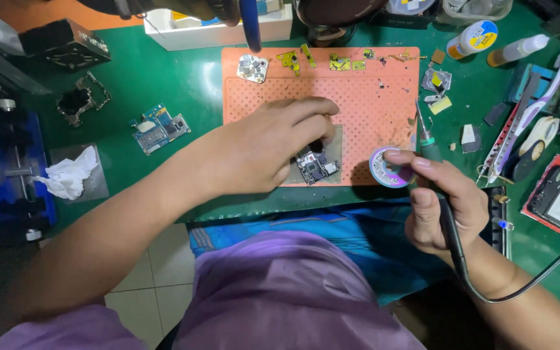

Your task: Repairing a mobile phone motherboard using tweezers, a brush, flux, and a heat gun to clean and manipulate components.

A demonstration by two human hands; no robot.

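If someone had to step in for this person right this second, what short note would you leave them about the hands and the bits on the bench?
Left hand: fingers pressed down on the small dark circuit board, steadying it on the orange perforated work mat.
Right hand: holds the black-handled soldering iron by its grip, tip up and off the board; the fingers also touch the small purple reel of wick.
Nearby: a blue circuit board lies on the green table; small metal shields and gold parts sit along the mat's top edge.
Done: board opened, parts removed.
Left: iron not yet on the board.
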